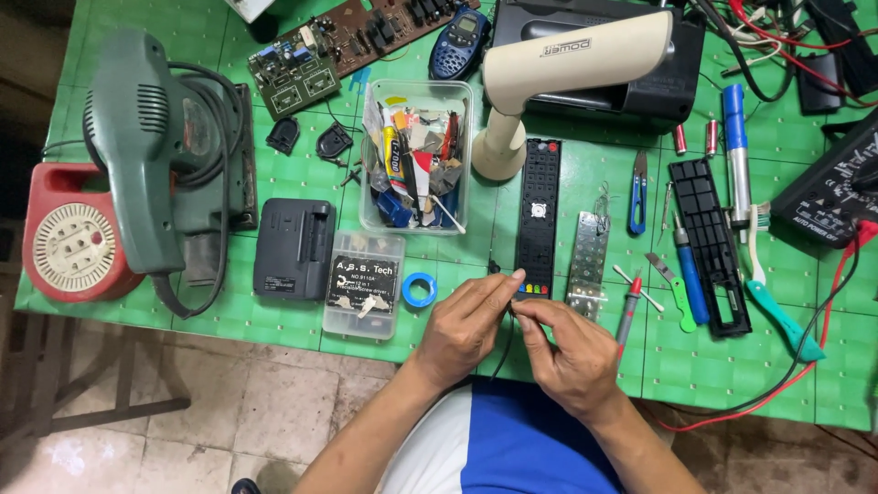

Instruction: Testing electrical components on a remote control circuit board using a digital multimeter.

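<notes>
Your two hands meet at the near edge of the green desk (732, 366), just below the lower end of the black remote control board (538, 215), which lies lengthwise with a row of coloured buttons at its near end. Your left hand (462, 331) has its fingers curled and its fingertip stretched up toward that end of the board; your right hand (572, 346) faces it with thumb and forefinger drawn together. Between them you pinch a thin black wire (505, 343), which drops from your fingers over the desk edge toward your lap; what sits at its upper tip is too small to tell. Just right of the board lies a perforated metal strip (587, 265), and beside your right hand rests a red probe (628, 306). Left of your left hand sit a small roll of blue tape (420, 289) and a clear plastic case (364, 284) with a black label, with a black charger block (294, 249) beyond it. Behind the board stands a clear tub (416, 155) full of odd parts, next to the base of a cream lamp (558, 78). Far left are a green power sander (155, 151) and a red cable reel (69, 242). To the right lie blue snips (637, 192), a black remote shell (710, 242) and a green toothbrush (777, 306).
</notes>
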